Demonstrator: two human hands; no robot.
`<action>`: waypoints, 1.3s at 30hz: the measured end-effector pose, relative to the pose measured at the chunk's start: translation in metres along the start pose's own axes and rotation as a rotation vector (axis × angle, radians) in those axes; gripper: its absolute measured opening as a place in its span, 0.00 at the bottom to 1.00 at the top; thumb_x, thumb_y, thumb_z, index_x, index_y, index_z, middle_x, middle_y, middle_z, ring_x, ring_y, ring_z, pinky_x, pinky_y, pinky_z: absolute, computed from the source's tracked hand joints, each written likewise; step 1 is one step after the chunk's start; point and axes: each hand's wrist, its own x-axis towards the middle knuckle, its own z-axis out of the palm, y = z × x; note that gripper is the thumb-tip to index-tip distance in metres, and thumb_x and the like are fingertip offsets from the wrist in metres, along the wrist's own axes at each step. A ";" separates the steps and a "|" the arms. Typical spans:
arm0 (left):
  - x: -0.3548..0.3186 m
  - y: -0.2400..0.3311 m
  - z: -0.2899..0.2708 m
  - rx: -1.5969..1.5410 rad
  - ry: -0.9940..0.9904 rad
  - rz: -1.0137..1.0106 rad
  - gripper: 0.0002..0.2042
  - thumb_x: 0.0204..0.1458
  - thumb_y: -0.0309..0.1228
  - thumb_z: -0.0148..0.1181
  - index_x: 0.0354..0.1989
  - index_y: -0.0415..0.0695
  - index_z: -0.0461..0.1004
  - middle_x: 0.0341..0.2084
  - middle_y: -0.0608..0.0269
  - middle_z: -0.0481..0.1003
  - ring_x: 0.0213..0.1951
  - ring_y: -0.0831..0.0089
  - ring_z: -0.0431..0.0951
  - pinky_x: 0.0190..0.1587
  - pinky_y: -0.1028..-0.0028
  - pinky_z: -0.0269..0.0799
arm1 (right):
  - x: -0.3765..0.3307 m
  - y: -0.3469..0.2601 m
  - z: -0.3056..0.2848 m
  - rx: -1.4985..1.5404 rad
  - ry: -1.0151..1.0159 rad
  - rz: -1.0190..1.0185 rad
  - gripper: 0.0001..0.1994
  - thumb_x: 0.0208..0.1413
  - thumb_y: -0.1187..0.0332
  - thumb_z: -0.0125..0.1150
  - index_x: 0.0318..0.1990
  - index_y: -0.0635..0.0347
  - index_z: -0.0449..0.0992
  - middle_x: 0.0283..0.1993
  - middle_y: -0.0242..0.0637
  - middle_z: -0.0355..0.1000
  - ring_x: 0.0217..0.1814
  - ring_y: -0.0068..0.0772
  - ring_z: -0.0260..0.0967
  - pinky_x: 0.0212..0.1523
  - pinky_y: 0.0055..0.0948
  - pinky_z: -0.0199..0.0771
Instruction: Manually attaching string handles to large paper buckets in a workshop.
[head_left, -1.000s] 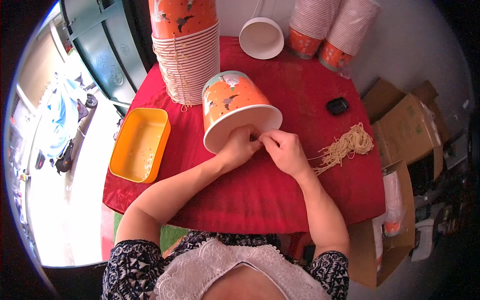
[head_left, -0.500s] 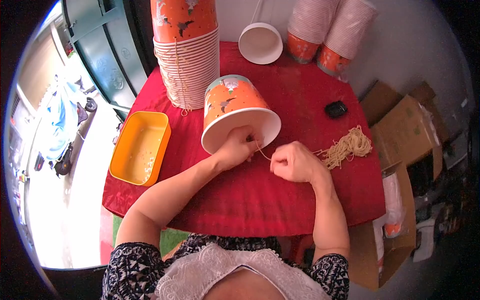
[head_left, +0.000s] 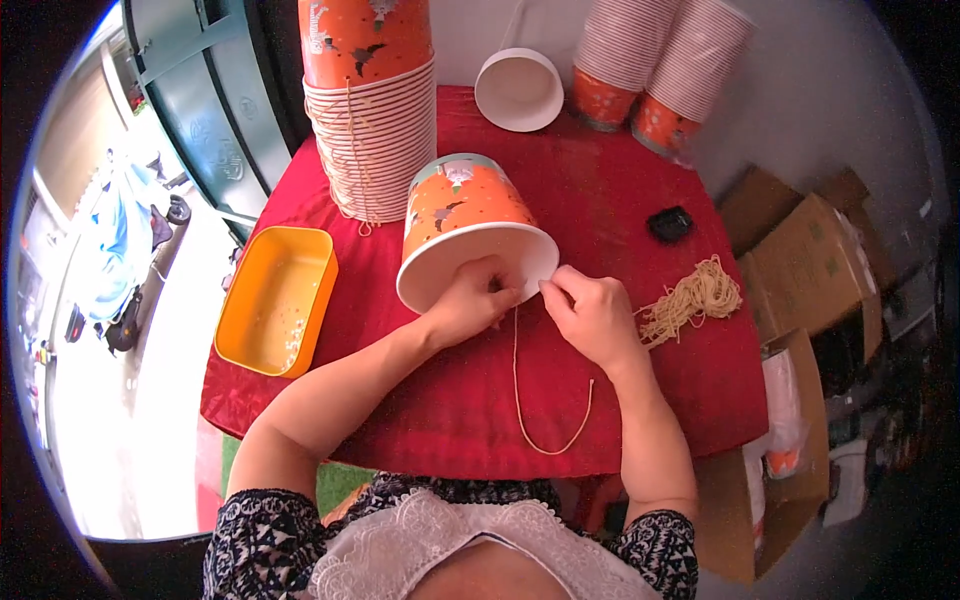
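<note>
At close range, the left of 2 head-worn fisheye cameras looks steeply down from the near edge of the red-clothed tabletop (head_left: 430, 420) toward its far edge, spanning its left and right edges.

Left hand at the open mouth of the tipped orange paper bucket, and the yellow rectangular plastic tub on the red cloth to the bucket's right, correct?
Not quite: the head view shows the yellow rectangular plastic tub to the left of the tipped orange paper bucket. The rest stands.
</note>
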 end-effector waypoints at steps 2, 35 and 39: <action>-0.001 0.002 -0.001 -0.003 -0.006 0.000 0.05 0.53 0.26 0.56 0.32 0.38 0.69 0.21 0.64 0.70 0.19 0.78 0.71 0.20 0.77 0.68 | 0.000 0.003 0.010 0.009 0.079 -0.012 0.04 0.52 0.72 0.59 0.31 0.63 0.75 0.22 0.52 0.70 0.24 0.53 0.72 0.23 0.43 0.69; -0.001 0.015 -0.008 -0.030 -0.085 -0.101 0.08 0.52 0.28 0.60 0.32 0.38 0.69 0.23 0.63 0.71 0.21 0.78 0.70 0.24 0.77 0.66 | -0.002 0.023 0.037 0.261 -0.027 0.083 0.05 0.52 0.73 0.59 0.35 0.65 0.76 0.30 0.50 0.75 0.34 0.50 0.76 0.33 0.39 0.75; -0.002 0.012 -0.008 -0.033 -0.068 -0.112 0.08 0.50 0.28 0.61 0.32 0.40 0.69 0.25 0.64 0.71 0.24 0.79 0.69 0.25 0.77 0.65 | -0.003 0.022 0.045 0.207 0.132 -0.002 0.05 0.53 0.74 0.58 0.36 0.65 0.76 0.31 0.50 0.74 0.33 0.50 0.74 0.33 0.39 0.74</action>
